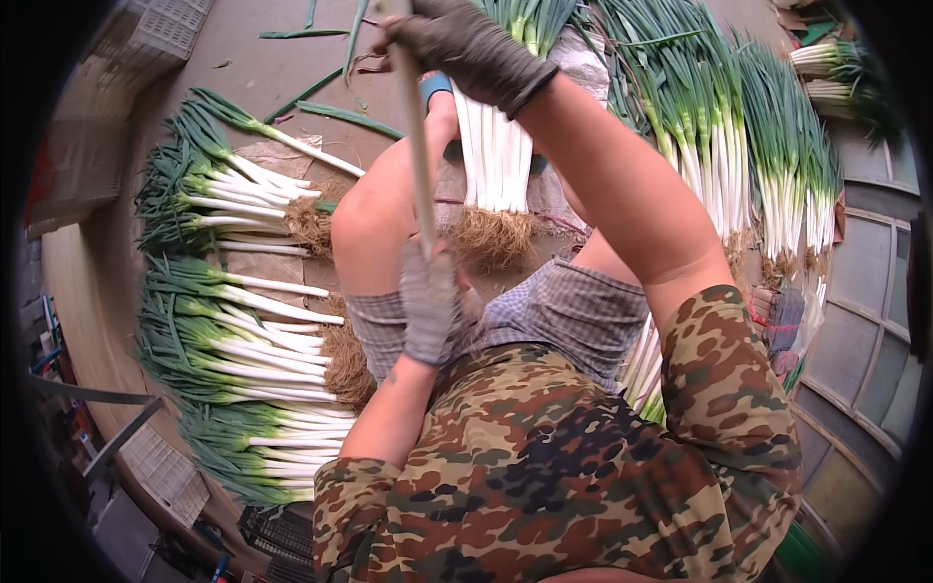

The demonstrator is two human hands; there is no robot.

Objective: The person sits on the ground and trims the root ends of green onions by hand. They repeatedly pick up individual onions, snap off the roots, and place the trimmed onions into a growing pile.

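Note:
A long white Welsh onion stalk [417, 146], blurred, stands steeply in front of my left knee. My left hand [430, 306], in a grey knit glove, grips its lower part near my lap. Higher up, my right hand [474, 51] in a dark, soiled glove has its fingers curled against the same stalk, near the top edge of the picture. Thin brownish strips show beside those fingertips. Between my legs lies a bundle of white-stemmed Welsh onions [496, 153], its brown roots [494, 237] towards me. The right hand is partly over this bundle.
Piles of Welsh onions [270, 357] lie at my left, roots inward. More rows [700, 146] lie at the right, beside a paned window frame [860, 270]. Loose green leaves [350, 116] litter the floor. Plastic crates [171, 25] stand at the far left.

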